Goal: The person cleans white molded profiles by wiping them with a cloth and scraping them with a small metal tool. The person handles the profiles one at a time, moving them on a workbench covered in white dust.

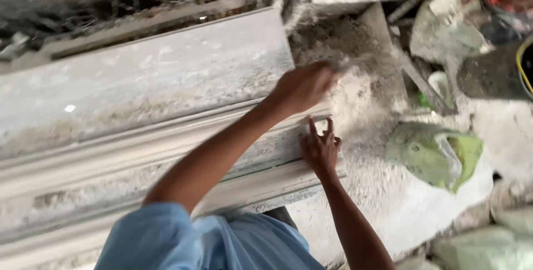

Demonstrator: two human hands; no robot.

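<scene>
The long grey-white plaster moulding with ridges (pixel 139 159) lies across the table (pixel 166 70), its long way running from 8 o'clock up to 2 o'clock. Your left hand (pixel 304 85) is at the moulding's right end, its grip closed on a thin blurred tool (pixel 355 61) that points to 2 o'clock. I cannot tell what the tool is. Your right hand (pixel 321 149) sits just below, at 6 o'clock from the left, fingers spread flat on the moulding's end. The left hand is nearer the dusty pile of plaster (pixel 361 98).

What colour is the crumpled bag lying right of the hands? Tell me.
The bag is pale green, dusted with grey powder; the head view shows it.
</scene>
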